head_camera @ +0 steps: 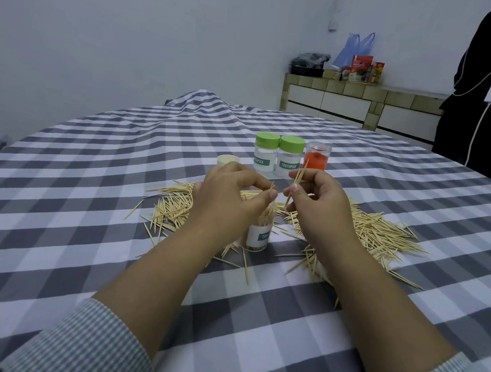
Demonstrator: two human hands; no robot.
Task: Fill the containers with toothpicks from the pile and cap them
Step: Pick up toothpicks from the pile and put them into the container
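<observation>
Your left hand (231, 193) curls around the top of a clear plastic toothpick container with a white label (258, 233), standing uncapped amid the scattered pile of pale wooden toothpicks (385, 232) on the grey-and-white checked tablecloth (87, 167). Your right hand (318, 203) pinches a few toothpicks (297, 182) between thumb and fingers, just beside the container's mouth. Two green-capped containers (278, 154) and a red-tinted one (317, 157) stand behind; a cream cap (225, 160) lies near them.

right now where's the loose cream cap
In the head view the cream cap lies on the checked cloth, behind the left hand, left of the two green-capped containers.
</observation>
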